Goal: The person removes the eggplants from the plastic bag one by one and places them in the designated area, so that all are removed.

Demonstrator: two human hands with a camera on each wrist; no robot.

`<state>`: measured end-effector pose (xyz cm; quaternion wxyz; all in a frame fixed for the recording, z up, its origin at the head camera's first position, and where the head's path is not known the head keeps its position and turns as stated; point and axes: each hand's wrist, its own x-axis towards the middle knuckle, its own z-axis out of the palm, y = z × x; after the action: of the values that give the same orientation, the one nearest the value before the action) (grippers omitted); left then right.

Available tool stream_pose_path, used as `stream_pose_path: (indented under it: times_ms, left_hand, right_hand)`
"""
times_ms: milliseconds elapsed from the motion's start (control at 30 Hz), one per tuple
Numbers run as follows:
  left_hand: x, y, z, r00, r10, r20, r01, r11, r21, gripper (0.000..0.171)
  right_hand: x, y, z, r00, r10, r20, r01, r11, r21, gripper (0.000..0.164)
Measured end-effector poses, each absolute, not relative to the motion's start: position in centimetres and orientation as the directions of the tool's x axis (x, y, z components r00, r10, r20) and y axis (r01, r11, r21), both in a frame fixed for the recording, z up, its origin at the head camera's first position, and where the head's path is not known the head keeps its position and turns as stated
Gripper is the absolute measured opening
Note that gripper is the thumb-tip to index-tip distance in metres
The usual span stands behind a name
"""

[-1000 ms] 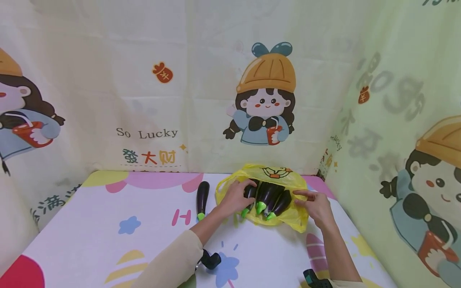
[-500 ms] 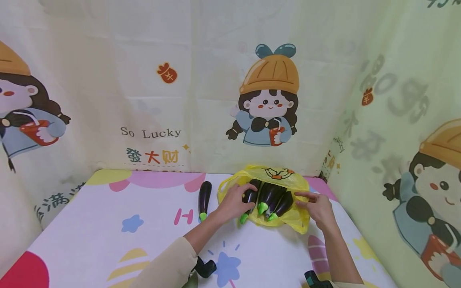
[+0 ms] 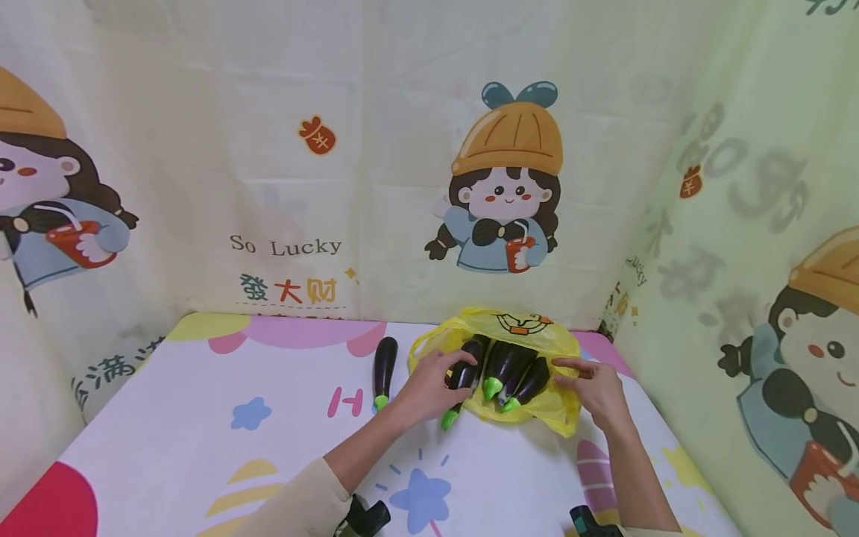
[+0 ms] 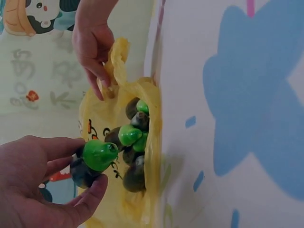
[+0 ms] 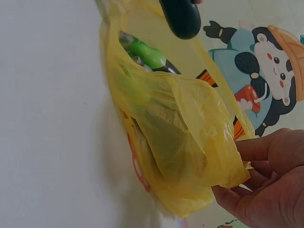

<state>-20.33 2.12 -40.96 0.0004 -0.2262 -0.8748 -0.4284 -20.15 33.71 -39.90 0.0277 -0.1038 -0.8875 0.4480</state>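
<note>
From the head view, the person's left hand [image 3: 429,384] has its grip closed round a dark purple eggplant with a bright green stem cap [image 3: 461,380], its cap end already over the near lip of the crinkled yellow plastic bag [image 3: 530,322] that lies toward the far right corner of the pastel-printed tabletop [image 3: 201,432]. The right hand [image 3: 593,388] pinches the bag's right edge. One more purple eggplant [image 3: 384,360] lies out on the tabletop just left of the bag, and about three other eggplants [image 3: 510,367] are in the bag. Judged from this, the emptying looks under way: one out, one coming, the rest left.

The left wrist view shows the left hand [image 4: 35,183] with fingers and thumb curled round the held eggplant [image 4: 92,159] near its green cap, just outside the bag [image 4: 97,116]; green caps crowd the mouth.

The right wrist view shows the right hand [image 5: 266,183] pinching a fold of the bag [image 5: 180,137], whose thin film sags on the tabletop.
</note>
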Motion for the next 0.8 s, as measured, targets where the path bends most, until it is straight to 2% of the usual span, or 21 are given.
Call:
stream_pose_path:
  times_ms: [500,800]
  left_hand:
    - [-19.2,-0.4,-40.7,-0.906,0.356,0.226,0.392,0.512,0.764,0.04]
    - [-18.5,-2.0,-41.1,-0.93,0.312,0.193,0.335,0.51,0.792,0.042]
  right_hand:
    - [-20.2,33.8,-39.9,-0.975,0.21,-0.066,0.181,0.588,-0.789,0.038]
    - [-20.3,33.6,-40.0,-0.976,0.206,-0.064,0.176,0.586,-0.791,0.037]
